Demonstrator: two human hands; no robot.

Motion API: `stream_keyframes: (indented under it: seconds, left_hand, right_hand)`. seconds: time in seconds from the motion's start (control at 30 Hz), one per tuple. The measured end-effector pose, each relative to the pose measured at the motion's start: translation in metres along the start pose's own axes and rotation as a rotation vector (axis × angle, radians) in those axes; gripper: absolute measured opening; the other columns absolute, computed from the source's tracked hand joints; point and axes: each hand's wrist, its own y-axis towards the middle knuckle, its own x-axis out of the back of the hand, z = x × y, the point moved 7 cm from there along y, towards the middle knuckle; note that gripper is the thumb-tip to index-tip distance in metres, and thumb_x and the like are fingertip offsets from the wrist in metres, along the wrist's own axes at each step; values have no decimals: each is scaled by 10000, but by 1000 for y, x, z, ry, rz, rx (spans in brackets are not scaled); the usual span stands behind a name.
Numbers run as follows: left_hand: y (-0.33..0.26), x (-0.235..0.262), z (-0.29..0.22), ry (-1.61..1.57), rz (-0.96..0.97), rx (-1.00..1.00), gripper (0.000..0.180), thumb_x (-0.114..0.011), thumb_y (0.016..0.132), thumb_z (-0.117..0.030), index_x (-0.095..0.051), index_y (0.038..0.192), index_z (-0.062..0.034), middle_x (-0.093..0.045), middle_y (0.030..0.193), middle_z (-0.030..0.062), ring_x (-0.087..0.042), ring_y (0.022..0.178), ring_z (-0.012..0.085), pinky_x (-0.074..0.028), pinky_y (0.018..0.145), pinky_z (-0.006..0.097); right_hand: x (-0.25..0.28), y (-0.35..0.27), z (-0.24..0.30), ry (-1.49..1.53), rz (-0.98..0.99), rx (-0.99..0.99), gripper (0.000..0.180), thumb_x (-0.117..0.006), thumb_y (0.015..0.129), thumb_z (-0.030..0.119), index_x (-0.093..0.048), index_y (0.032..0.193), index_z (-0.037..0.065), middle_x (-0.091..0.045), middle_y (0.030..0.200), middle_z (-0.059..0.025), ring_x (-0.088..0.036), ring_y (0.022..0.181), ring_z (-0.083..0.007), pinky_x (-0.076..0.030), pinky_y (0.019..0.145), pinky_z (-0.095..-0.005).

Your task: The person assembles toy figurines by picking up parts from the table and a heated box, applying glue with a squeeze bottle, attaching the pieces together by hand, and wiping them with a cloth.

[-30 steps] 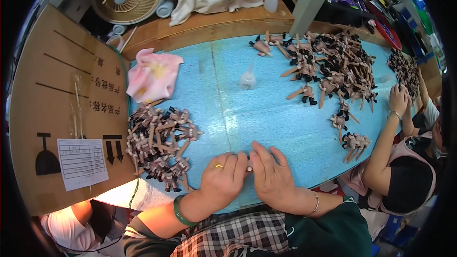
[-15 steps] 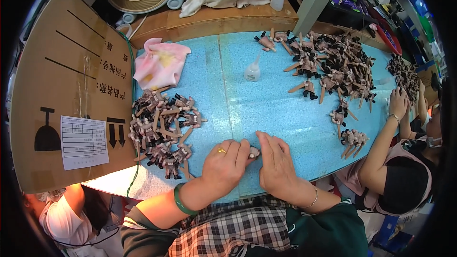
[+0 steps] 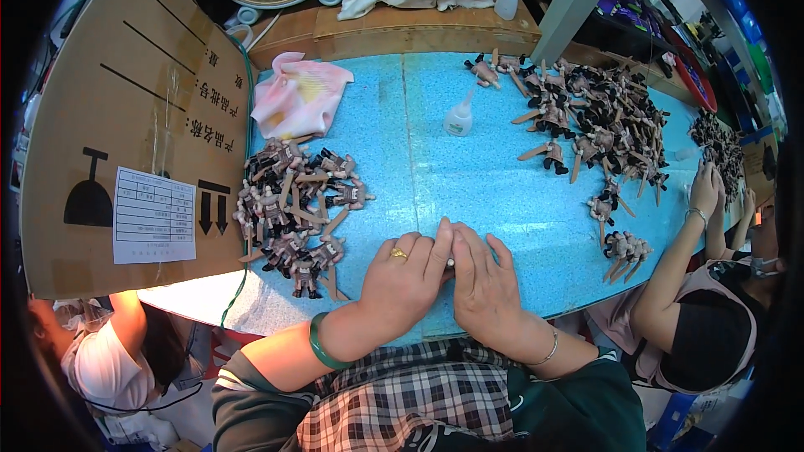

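At the near side of the blue tabletop my two hands meet, fingertips together. My left hand [image 3: 404,278], with a gold ring and a green bangle at the wrist, is closed on a small toy figure [image 3: 450,263], and only a pale bit of it shows. My right hand [image 3: 486,283] presses in from the other side with fingers bent over the same figure. To the left lies a heap of toy figures [image 3: 289,216], pinkish-brown with black limbs and flat brown blade-like pieces. A larger pile of similar figures [image 3: 599,121] spreads over the right side.
A white dropper bottle [image 3: 459,120] stands mid-table, beyond my hands. Behind the left heap lies a pink and yellow cloth [image 3: 300,99]. A tall cardboard box [image 3: 134,134] borders the left. A grey post [image 3: 578,4] rises at the back. A co-worker's arm [image 3: 670,255] works at right.
My hands have come closer together, the right fingers closing over the figure, so less of it shows. The whole view has shifted slightly, moving the tabletop things rightward.
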Motion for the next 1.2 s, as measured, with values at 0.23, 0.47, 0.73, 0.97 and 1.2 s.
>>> stream_keyframes:
  seconds: [0.23,0.47,0.73,0.97,1.2]
  left_hand:
    - [-1,-3,-5,198,20,-7,536,-657,706,-173,-506,1155,79,-541,832,112,-554,773,234,-448,635,320]
    - [-5,-6,1,75,1,39,518,-672,703,-175,-515,1136,62,-553,854,117,-547,804,248,-439,660,340]
    - [-9,0,11,-246,-64,193,557,-734,649,-86,-507,1143,37,-581,876,120,-546,807,278,-440,685,367]
    - [-5,-5,21,-450,-3,193,370,-722,688,-30,-579,1027,6,-610,895,111,-576,834,264,-470,738,342]
    - [14,2,0,-1461,456,352,216,-630,849,-66,-598,1058,-23,-623,936,22,-582,919,114,-447,834,247]
  right_hand:
    - [-1,-2,2,-39,-19,-18,511,-524,771,42,-354,1239,-75,-494,1223,-210,-516,1127,-291,-326,978,-459]
    - [0,-4,4,-60,-31,-5,524,-518,763,31,-348,1246,-76,-493,1234,-203,-518,1123,-280,-342,956,-450]
    - [2,-5,5,-65,-34,-15,518,-505,780,48,-349,1256,-85,-507,1228,-192,-520,1128,-270,-344,952,-451]
    - [10,-6,-4,-6,-51,-4,555,-512,764,18,-341,1284,-70,-501,1232,-190,-512,1139,-292,-337,961,-443]
    - [48,20,-59,1214,82,-102,617,-561,810,17,-353,1389,66,-454,1310,-121,-494,1165,-213,-440,904,-346]
